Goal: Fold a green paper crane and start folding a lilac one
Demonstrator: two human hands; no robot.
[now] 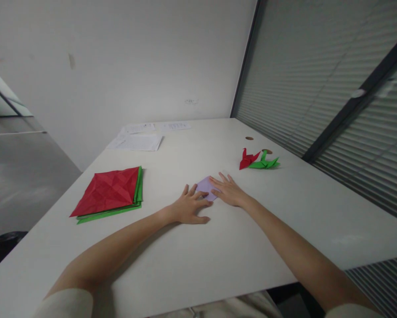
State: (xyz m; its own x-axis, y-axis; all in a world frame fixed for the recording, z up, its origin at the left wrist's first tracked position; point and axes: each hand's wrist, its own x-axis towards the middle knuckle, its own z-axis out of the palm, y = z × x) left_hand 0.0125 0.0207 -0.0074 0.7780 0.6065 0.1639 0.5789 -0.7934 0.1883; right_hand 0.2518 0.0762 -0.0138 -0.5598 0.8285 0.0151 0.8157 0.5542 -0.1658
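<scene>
A small folded piece of lilac origami paper (pixel 204 185) lies flat on the white table (pixel 198 256), between my two hands. My left hand (pixel 189 207) rests palm down at its near left side, fingers spread, with some fingertips on the paper. From the right, my right hand (pixel 230 191) lies with its fingers stretched out, the fingertips touching the paper's right edge. Parts of the paper are hidden under the fingers of both hands.
To the left sits a stack of creased red paper (pixel 110 190) over green sheets (pixel 139 187). A red paper crane (pixel 247 160) and a green paper crane (pixel 265 162) stand at the right. Printed sheets (pixel 140 142) lie at the back, near the wall. Blinds (pixel 301 88) border the right side.
</scene>
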